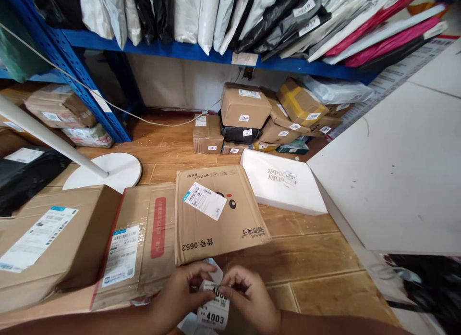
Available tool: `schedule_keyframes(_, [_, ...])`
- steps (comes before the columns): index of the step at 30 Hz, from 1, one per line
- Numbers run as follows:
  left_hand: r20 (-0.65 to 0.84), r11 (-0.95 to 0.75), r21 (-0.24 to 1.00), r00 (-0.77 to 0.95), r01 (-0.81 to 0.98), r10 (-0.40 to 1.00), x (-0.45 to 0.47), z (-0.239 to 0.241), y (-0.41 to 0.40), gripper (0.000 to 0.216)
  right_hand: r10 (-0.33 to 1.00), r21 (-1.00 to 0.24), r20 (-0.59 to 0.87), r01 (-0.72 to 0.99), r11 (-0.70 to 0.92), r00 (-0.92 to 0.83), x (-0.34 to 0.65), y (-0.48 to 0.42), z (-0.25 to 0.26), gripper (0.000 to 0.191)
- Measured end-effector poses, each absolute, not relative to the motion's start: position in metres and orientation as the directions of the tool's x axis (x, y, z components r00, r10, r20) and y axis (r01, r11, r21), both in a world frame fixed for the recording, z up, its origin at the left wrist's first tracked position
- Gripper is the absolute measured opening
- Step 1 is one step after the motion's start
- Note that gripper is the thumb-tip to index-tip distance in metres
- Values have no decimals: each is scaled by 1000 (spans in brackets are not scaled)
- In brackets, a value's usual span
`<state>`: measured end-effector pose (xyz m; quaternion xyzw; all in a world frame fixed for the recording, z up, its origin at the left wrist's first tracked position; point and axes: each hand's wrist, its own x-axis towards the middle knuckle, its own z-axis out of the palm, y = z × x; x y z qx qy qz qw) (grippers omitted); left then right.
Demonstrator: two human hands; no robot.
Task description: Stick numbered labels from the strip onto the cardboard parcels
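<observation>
Both my hands are at the bottom centre, close together over a strip of printed number labels (212,316); its lowest label reads 4003. My left hand (185,289) grips the strip's left edge between thumb and fingers. With thumb and fingertips, my right hand (248,294) pinches the upper right of the strip, partly covering another number. Just beyond my hands lies a flat brown cardboard box (219,234) with a white shipping label (205,200) on its top. To its left is a second cardboard box (144,248) with a red printed band and a shipping label.
A larger carton (46,243) lies at the left, near a white round stand base (118,169). A white box (284,183) rests on the wooden floor, right of centre. Small labelled parcels (245,106) are stacked below a blue shelf (173,49) full of bagged packages. A white panel (396,157) stands right.
</observation>
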<state>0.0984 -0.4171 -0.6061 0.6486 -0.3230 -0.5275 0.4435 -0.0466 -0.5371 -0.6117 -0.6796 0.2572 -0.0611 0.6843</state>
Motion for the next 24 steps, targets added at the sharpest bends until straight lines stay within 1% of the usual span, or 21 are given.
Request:
schedule_keyframes(1, [-427,-417,904,242,95,-871,97,-608,-416,33,-423,-962,-267,-268,58,866,-47,-537,-611,26])
schedule_keyframes(2, [-450,-438,893,249,104,-858,96,-608,-415,35,-416,-963,-254,-267,28,873,-46,-537,-609,24])
schedule_keyframes(4, [-453,-462,886,262,30,-852,95,-605,-414,42,-416,-969,-185,-237,-77,890,-44,-539,-603,22])
schedule_keyframes(6, [-440,-455,891,247,-3,-863,96,-599,-414,39,-435,-965,-104,-196,-173,894,-40,-542,-596,20])
schedule_keyframes(9, [-480,-478,877,153,50,-864,96,-594,-411,26,-431,-953,-52,-173,-248,901,-37,-544,-588,18])
schedule_keyframes(11, [-520,-517,854,72,53,-851,96,-595,-407,26,-377,-947,-50,-164,-276,925,-39,-542,-587,17])
schedule_keyframes(12, [-541,-540,841,39,33,-840,96,-597,-404,31,-356,-947,-66,-171,-272,932,-41,-540,-589,17])
schedule_keyframes(13, [-563,-563,826,12,5,-826,96,-600,-402,37,-347,-950,-107,-199,-241,932,-45,-537,-591,17])
schedule_keyframes(15, [-604,-603,796,-10,-56,-797,95,-607,-396,46,-356,-947,-249,-303,-105,901,-53,-528,-600,18])
schedule_keyframes(16, [-612,-611,789,-9,-65,-791,94,-611,-394,44,-354,-934,-327,-358,-24,876,-57,-524,-606,20])
schedule_keyframes(18, [-606,-606,795,-1,8,-795,92,-618,-391,35,-335,-905,-419,-417,81,844,-63,-516,-617,23])
schedule_keyframes(19, [-608,-606,793,6,65,-794,91,-621,-389,36,-332,-901,-430,-423,100,839,-64,-513,-622,23])
schedule_keyframes(21, [-643,-634,761,30,136,-765,89,-624,-388,46,-343,-902,-431,-409,138,835,-62,-510,-631,26])
schedule_keyframes(23, [-692,-683,719,46,126,-720,88,-626,-385,55,-367,-894,-448,-397,208,815,-56,-510,-637,31])
schedule_keyframes(24, [-695,-688,717,53,111,-717,88,-628,-383,57,-373,-885,-463,-395,248,804,-52,-510,-640,33])
